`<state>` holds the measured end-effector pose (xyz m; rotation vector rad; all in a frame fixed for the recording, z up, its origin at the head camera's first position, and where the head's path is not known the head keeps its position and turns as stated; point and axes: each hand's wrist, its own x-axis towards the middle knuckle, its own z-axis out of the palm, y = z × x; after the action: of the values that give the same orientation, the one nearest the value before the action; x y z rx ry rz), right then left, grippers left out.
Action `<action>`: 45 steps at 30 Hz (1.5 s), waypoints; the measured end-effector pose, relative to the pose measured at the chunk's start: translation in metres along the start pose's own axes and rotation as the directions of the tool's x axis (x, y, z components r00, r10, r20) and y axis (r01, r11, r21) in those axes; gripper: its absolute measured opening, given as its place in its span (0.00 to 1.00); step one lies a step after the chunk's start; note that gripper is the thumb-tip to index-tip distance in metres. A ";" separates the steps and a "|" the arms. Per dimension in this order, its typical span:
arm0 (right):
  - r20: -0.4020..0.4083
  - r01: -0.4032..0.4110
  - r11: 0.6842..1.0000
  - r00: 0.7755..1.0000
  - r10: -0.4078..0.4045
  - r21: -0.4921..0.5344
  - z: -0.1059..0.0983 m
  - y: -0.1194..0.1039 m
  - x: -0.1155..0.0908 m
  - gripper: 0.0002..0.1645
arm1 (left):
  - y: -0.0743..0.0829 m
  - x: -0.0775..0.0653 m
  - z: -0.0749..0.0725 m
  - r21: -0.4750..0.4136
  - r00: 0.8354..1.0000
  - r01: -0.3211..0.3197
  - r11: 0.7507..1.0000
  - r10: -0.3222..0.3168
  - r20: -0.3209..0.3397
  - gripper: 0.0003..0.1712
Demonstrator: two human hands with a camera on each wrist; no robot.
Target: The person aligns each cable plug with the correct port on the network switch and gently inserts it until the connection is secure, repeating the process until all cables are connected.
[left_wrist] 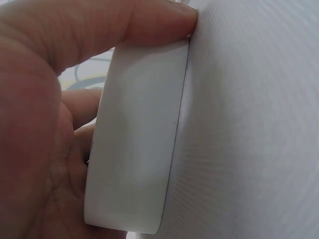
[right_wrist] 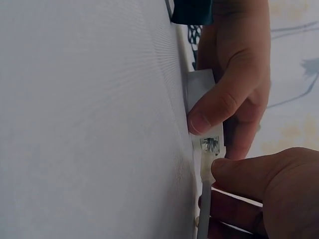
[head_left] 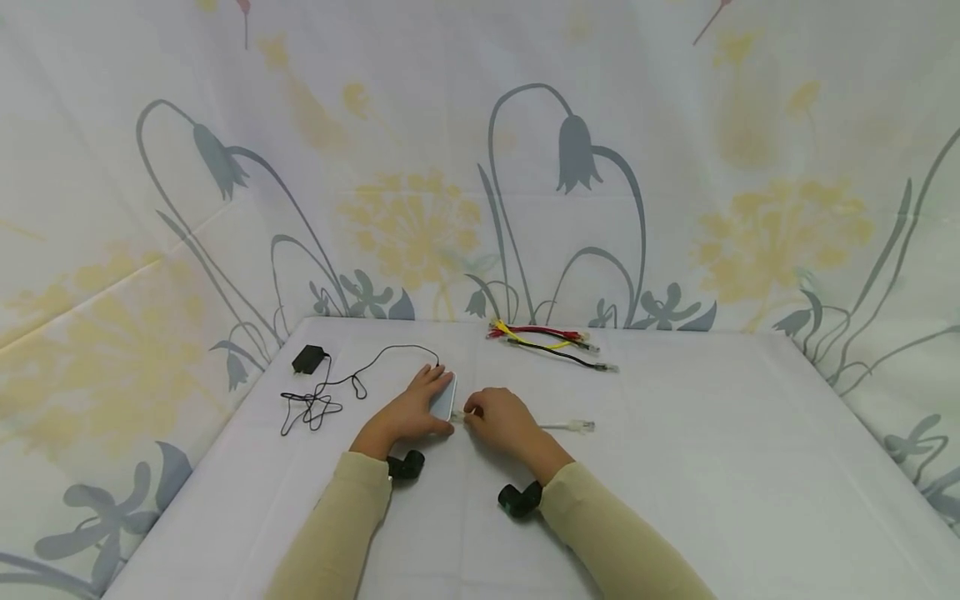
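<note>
My left hand [head_left: 411, 410] grips a small white box-shaped network device [head_left: 444, 400] on the table. In the left wrist view, the thumb lies across one end of its plain white side [left_wrist: 134, 134], and other fingers show behind it. My right hand [head_left: 501, 421] pinches the clear plug [right_wrist: 207, 167] of a short light-grey network cable [head_left: 557, 427]. That plug's tip is right at the device's edge, beside the left thumb [right_wrist: 200, 123] in the right wrist view. The cable's other plug [head_left: 581, 426] lies to the right of the right hand.
A black power adapter [head_left: 308, 359] lies at the left, its thin black cord [head_left: 390, 348] looping over to the device's far end. Several short red, yellow and black network cables [head_left: 551, 340] lie at the table's back edge. A flower-patterned curtain [head_left: 480, 167] stands behind the white table [head_left: 712, 467].
</note>
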<state>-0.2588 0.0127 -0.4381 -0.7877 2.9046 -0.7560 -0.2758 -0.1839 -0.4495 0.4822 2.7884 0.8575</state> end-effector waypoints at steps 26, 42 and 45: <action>0.079 0.019 0.977 0.997 -0.003 -0.212 -0.016 0.021 0.023 0.12 | 0.000 -0.001 -0.001 -0.014 1.000 -0.023 1.000 0.023 -0.005 0.54; 0.019 -0.020 0.968 1.000 0.025 -0.249 -0.041 0.037 0.040 0.11 | -0.003 0.002 0.001 -0.004 1.000 -0.007 1.000 0.007 -0.007 0.54; 0.020 -0.043 0.973 0.999 0.049 -0.227 -0.045 0.039 0.043 0.12 | -0.002 0.002 0.001 -0.009 1.000 0.002 1.000 -0.002 -0.004 0.54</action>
<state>-0.3217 0.0416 -0.4128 -0.7368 3.0103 -0.4118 -0.2777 -0.1847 -0.4517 0.4774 2.7869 0.8705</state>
